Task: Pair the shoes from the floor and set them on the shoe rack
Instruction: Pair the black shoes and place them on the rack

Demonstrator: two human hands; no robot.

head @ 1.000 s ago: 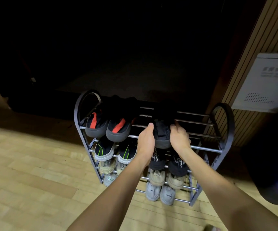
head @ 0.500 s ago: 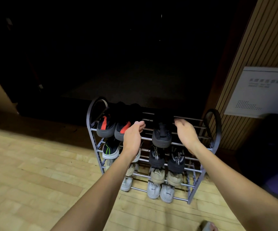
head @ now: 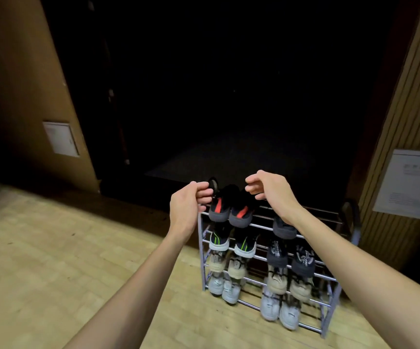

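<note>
A metal shoe rack (head: 326, 218) with several tiers stands on the wooden floor. On its top tier a pair of black shoes with red stripes (head: 230, 210) sits at the left, and a single dark shoe (head: 285, 229) lies to their right, partly behind my right forearm. The lower tiers hold paired shoes: black with green (head: 231, 241), dark with lettering (head: 289, 258), beige (head: 287, 282) and white (head: 278, 309). My left hand (head: 187, 205) hovers by the rack's left end loop, fingers loosely curled, holding nothing. Above the top tier, my right hand (head: 269, 190) is loosely curled and empty too.
Behind the rack is a dark opening (head: 229, 96). A slatted wall with a white panel (head: 410, 185) rises at the right, and a brown wall with a small white hatch (head: 61, 139) at the left. Light wooden floor (head: 65, 260) spreads to the left and front.
Both hands have let go of the dark shoe on the top tier and lifted away from it. My view has pulled back and turned left.
</note>
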